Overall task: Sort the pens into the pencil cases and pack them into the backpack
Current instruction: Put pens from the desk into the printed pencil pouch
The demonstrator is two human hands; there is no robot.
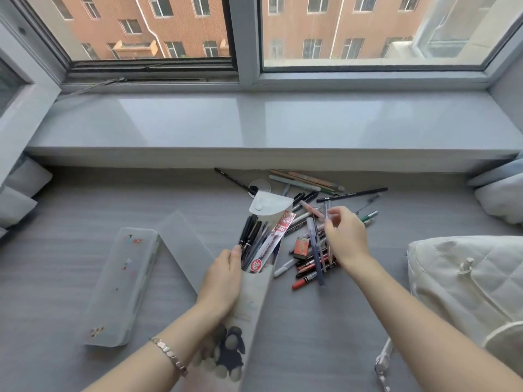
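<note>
Pencil case (256, 292), mouth toward window (368, 38), in clamped left fingers (235, 256); right fingers (335, 215) tight on pen (313, 210).

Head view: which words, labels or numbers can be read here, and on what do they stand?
No text can be read.
Red and white packet in the pencil case: print too blurred.
Long black pencil: white lettering too small.
Small red box: mark too blurred.

Left hand (223, 278) grips the open pencil case (254, 295) — right hand (346, 236) pinches pens (312, 209) above the pile (311, 264).
</note>
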